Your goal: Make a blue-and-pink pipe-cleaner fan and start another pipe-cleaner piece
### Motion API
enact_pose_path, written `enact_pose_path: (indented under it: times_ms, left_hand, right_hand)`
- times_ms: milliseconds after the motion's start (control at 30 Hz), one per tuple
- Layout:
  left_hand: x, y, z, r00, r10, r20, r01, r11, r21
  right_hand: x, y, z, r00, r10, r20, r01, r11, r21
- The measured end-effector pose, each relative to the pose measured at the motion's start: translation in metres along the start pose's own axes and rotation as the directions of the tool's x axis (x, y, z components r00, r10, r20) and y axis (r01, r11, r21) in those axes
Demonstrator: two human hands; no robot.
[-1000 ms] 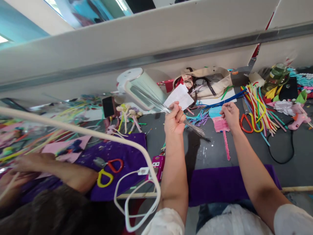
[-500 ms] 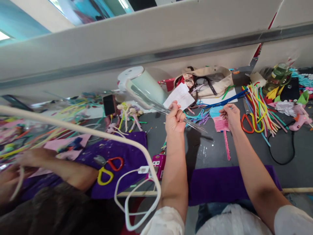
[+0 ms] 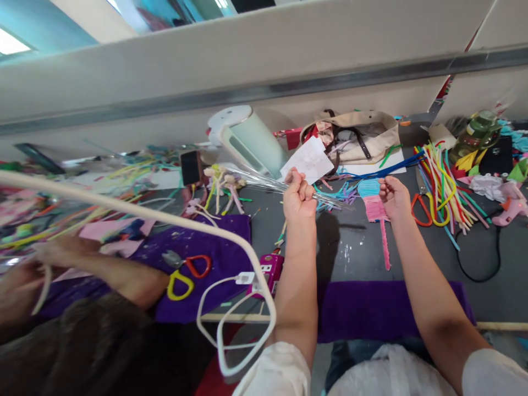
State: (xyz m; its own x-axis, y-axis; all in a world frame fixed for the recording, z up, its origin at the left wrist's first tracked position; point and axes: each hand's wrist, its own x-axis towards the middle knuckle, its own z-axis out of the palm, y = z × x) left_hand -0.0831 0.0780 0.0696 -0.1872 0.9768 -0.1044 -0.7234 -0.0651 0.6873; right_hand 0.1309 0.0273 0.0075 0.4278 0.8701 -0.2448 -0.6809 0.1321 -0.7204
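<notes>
My left hand (image 3: 299, 192) is closed around a gathered length of clear plastic film (image 3: 264, 180), raised over the grey table. White paper (image 3: 311, 159) shows just behind that fist; I cannot tell whether it is held too. Fingers bent together, my right hand (image 3: 395, 198) hovers at the right edge of a blue-and-pink pipe-cleaner piece (image 3: 373, 208) with a pink stem pointing towards me. What those fingertips pinch, if anything, is too small to make out. Red-and-yellow scissors (image 3: 421, 209) lie right of that hand, beside a bundle of coloured pipe cleaners (image 3: 447, 187).
A pale cylindrical appliance (image 3: 253, 140) and a beige bag (image 3: 379, 135) stand at the back. Leftward, a co-worker's arm (image 3: 119, 278) rests by a purple cloth (image 3: 231, 236) with scissors. A white cable (image 3: 231, 236) loops across in front. A pink glue gun (image 3: 511, 203) lies right.
The view has shifted slightly, so the table appears a little further right. The clear film's far end now looks lower and more level. Both hands keep nearly the same pose.
</notes>
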Motion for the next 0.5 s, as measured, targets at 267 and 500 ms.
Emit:
enact_pose_path:
  times_ms: [267,500]
  left_hand:
    - [0.001,-0.015,-0.002,1.000,-0.014,0.003,0.014,1.000,0.026]
    - [-0.002,-0.006,0.002,0.990,-0.142,0.020,0.142,0.990,-0.008]
  right_hand:
    - [0.001,0.005,-0.001,0.986,-0.161,-0.035,0.161,0.987,0.001]
    - [-0.001,-0.015,-0.001,0.961,-0.274,-0.045,0.275,0.961,0.011]
